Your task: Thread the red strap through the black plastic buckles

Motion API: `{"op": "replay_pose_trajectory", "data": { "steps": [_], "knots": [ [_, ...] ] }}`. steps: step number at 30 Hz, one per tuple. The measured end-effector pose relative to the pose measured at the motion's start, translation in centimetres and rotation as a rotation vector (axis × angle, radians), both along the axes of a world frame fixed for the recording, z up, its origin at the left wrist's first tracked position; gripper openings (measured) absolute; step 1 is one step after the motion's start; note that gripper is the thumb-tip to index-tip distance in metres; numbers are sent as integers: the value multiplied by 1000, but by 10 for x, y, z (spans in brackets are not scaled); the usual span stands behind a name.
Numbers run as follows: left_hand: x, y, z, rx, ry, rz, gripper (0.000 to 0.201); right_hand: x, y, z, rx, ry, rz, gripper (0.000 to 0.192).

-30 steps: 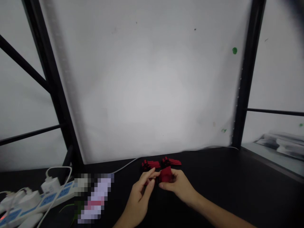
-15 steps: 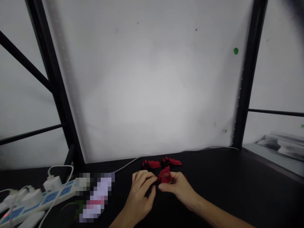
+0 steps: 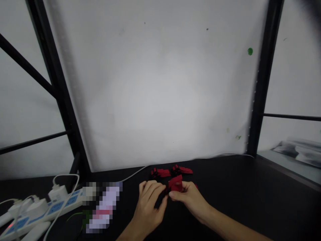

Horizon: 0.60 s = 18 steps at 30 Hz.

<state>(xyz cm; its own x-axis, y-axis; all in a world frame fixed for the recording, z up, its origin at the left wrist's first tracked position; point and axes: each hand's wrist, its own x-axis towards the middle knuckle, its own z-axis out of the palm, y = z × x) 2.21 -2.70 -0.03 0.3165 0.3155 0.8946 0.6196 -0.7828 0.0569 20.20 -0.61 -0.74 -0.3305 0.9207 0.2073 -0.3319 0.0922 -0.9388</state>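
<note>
A red strap (image 3: 176,184) is held up in a folded loop just above the black table, between my two hands. My right hand (image 3: 192,199) pinches the red webbing between thumb and fingers. At the strap's left end my left hand (image 3: 149,203) has its fingers closed on a dark part that looks like a black buckle, mostly hidden by the fingertips. Just beyond the hands lie two bundled red straps with black buckles, the left bundle (image 3: 161,173) and the right bundle (image 3: 183,170).
On the left lies a white power strip (image 3: 62,204) with several plugs and looping cables. A blurred-out purplish item (image 3: 107,204) rests beside it. A thin grey cable (image 3: 135,173) runs along the white back panel (image 3: 160,100). Black frame posts stand at both sides.
The red strap's loop has tilted and flattened a little between my hands. Both hands keep nearly the same place and hold. The view has shifted slightly.
</note>
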Motion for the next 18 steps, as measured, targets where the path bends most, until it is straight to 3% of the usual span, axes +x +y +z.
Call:
{"op": "replay_pose_trajectory", "data": {
  "steps": [4,8,12,15,18],
  "knots": [
    [1,0,-2,35,47,21,28,-1,-2,-1,-5,-42,14,25],
    [0,2,-2,69,70,43,21,1,-1,0,63,-140,47,25],
    [-5,8,-1,47,47,66,23,22,12,14,64,-200,-7,31],
    [-9,10,-1,41,79,79,26,44,21,26,139,-227,-41,44],
    [-8,8,-1,53,132,62,25,47,17,29,248,-401,-51,56]
  ]
}}
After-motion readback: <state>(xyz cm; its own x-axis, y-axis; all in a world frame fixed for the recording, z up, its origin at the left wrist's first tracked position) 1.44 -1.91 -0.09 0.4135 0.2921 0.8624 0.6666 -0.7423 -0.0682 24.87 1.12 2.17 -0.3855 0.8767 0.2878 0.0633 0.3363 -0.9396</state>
